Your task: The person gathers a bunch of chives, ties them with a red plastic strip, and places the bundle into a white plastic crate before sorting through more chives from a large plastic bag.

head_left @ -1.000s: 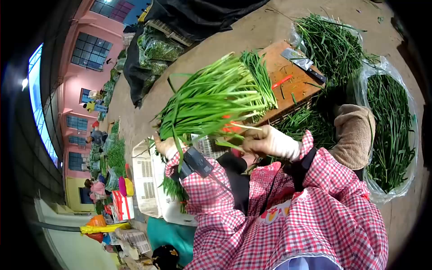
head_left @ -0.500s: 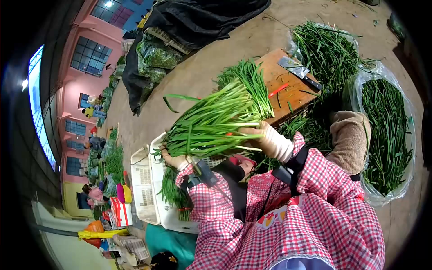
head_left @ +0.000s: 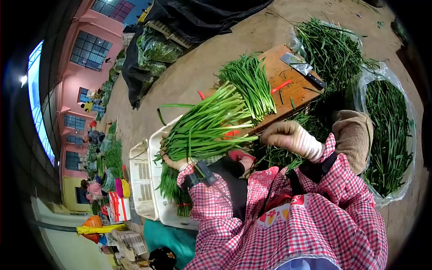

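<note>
My left hand (head_left: 174,155) is wrapped round the leafy end of a large bunch of green stalks (head_left: 198,130), held above a white crate (head_left: 157,180). Gloved, my right hand (head_left: 285,136) is at the pale stem end, its fingers curled together at the tip of one stalk. Just beyond the bunch, another green bundle (head_left: 247,85) lies on the wooden board (head_left: 281,72). A cleaver (head_left: 299,67) with a black handle and a red strip (head_left: 281,87) rest on that board. A tied bundle (head_left: 180,193) sits in the crate.
Plastic bags of green stalks (head_left: 387,130) stand at the right, with a loose pile (head_left: 328,49) behind the board. A black cloth (head_left: 193,20) covers crates at the top. Other people (head_left: 94,137) and more greens are far left. A teal sack (head_left: 171,240) lies below the crate.
My right hand has moved right, off the stem bunch, and its fingers now meet at a single stalk's end. My left hand still holds the bunch.
</note>
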A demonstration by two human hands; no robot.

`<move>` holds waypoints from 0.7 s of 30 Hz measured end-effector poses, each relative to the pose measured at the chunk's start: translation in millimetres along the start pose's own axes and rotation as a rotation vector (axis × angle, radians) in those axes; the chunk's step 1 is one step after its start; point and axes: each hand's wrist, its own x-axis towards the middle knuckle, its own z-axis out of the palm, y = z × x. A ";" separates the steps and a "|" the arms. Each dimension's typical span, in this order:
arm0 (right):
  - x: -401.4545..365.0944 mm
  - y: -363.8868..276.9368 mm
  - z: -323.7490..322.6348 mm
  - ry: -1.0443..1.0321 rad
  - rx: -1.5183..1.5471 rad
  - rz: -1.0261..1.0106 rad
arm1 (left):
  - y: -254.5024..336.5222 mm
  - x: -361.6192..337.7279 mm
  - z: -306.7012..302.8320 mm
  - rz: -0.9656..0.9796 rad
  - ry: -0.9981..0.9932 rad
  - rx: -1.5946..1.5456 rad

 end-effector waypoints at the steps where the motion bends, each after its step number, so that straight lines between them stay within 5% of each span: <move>1: 2.9 -3.9 -0.6 0.100 -0.046 -0.077 | 0.1 1.8 1.9 -0.022 0.005 0.112; 4: 15.2 -25.5 5.1 0.124 -0.155 -0.064 | -33.6 3.4 22.5 0.032 -0.026 0.557; 7: 32.9 -22.8 17.4 0.215 -0.743 -0.203 | -68.8 5.3 38.1 0.129 0.063 0.579; 9: 51.7 -19.0 19.5 0.104 -0.981 0.046 | -92.2 9.8 47.7 0.218 -0.030 0.847; 11: 63.8 9.1 23.3 0.116 -0.748 -0.058 | -114.1 9.7 59.6 0.169 -0.053 0.829; 12: 73.6 10.3 25.0 0.032 -0.713 0.115 | -135.0 6.6 69.0 0.152 -0.055 0.795; 13: 69.8 15.4 30.5 0.067 -0.365 -0.146 | -135.4 7.8 71.3 0.130 -0.037 0.798; 16: 67.5 4.8 34.2 0.157 0.079 0.323 | -130.0 11.5 73.7 0.091 0.051 0.813; 17: 67.6 12.8 36.3 0.196 0.143 0.286 | -140.4 9.4 82.6 0.016 -0.022 0.878; 19: 66.9 39.9 30.0 0.102 0.357 0.174 | -137.1 10.1 92.5 0.064 0.296 0.972; 21: 54.7 33.4 21.3 -0.051 0.409 0.115 | -136.1 7.4 94.5 0.024 0.306 1.065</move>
